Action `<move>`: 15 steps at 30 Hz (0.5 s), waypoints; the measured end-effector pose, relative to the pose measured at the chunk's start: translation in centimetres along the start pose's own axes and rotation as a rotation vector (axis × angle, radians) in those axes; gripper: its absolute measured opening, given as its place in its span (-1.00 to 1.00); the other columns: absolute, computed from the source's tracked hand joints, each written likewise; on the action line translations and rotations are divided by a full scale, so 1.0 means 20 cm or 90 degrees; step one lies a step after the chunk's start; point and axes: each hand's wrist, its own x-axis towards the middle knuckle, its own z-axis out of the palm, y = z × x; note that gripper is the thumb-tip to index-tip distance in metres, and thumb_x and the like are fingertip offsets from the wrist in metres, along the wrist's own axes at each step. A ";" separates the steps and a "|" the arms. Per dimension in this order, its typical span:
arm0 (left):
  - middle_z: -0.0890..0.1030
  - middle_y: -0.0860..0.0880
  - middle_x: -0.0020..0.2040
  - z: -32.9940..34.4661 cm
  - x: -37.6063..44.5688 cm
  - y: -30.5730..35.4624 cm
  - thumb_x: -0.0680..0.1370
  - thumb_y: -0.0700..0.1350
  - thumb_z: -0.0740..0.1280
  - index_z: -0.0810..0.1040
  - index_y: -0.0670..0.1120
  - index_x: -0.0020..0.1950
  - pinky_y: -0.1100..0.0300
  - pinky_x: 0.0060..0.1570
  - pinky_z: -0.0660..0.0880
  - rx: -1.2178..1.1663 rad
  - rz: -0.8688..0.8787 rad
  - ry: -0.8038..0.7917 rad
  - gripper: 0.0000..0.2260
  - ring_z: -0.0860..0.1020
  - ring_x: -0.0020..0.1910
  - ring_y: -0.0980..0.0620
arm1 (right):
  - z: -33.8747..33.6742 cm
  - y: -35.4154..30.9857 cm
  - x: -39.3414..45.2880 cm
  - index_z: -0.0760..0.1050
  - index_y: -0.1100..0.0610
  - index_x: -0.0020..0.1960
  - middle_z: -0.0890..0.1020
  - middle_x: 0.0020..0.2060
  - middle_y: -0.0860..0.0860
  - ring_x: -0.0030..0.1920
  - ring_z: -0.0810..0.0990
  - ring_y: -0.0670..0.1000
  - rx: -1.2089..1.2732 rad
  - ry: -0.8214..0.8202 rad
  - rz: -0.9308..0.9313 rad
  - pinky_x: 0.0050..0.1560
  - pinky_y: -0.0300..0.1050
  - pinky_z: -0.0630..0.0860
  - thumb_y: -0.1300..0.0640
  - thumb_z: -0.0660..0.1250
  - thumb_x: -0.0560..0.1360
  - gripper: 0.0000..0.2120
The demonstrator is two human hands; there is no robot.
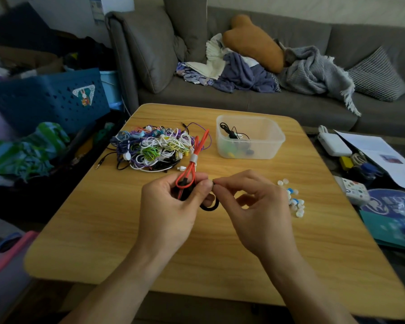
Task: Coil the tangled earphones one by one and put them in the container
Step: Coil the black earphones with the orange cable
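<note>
Left of the clear container (250,139), the tangled earphones (150,148) sit heaped on the wooden table (103,218); nearer you than the container, your left hand (171,206) curls its fingers around a red-and-black earphone (192,160), your right hand (253,206) pinches its black end between thumb and forefinger, and loose ear tips (292,199) lie scattered to its near right
</note>
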 end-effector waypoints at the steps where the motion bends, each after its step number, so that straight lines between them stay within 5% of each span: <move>1: 0.70 -0.03 -0.29 -0.01 0.00 0.00 0.46 -0.23 0.46 0.66 -0.11 -0.06 0.28 -0.25 0.59 0.001 0.000 0.001 -0.91 0.68 -0.31 0.05 | 0.00 0.00 0.00 0.72 0.00 -0.09 0.65 -0.23 -0.17 -0.20 0.62 -0.16 -0.002 -0.009 -0.009 -0.29 -0.36 0.46 0.17 0.51 0.44 -0.91; 8: 0.66 -0.07 -0.37 -0.03 0.01 -0.02 0.47 -0.24 0.45 0.65 -0.11 -0.13 0.21 -0.29 0.60 0.013 -0.032 0.016 -0.96 0.64 -0.40 0.01 | 0.03 0.01 0.01 0.73 0.03 -0.04 0.64 -0.23 -0.11 -0.25 0.61 -0.14 -0.077 -0.023 -0.139 -0.27 -0.21 0.55 0.21 0.52 0.44 -0.86; 15: 0.68 0.01 -0.32 -0.03 0.02 -0.04 0.46 -0.19 0.48 0.68 -0.08 -0.10 0.32 -0.36 0.55 0.102 0.033 -0.007 -0.95 0.65 -0.38 0.11 | 0.03 0.00 -0.01 0.73 0.11 -0.03 0.72 -0.32 -0.07 -0.44 0.56 -0.19 0.173 -0.083 0.180 -0.36 -0.34 0.47 0.19 0.55 0.38 -0.83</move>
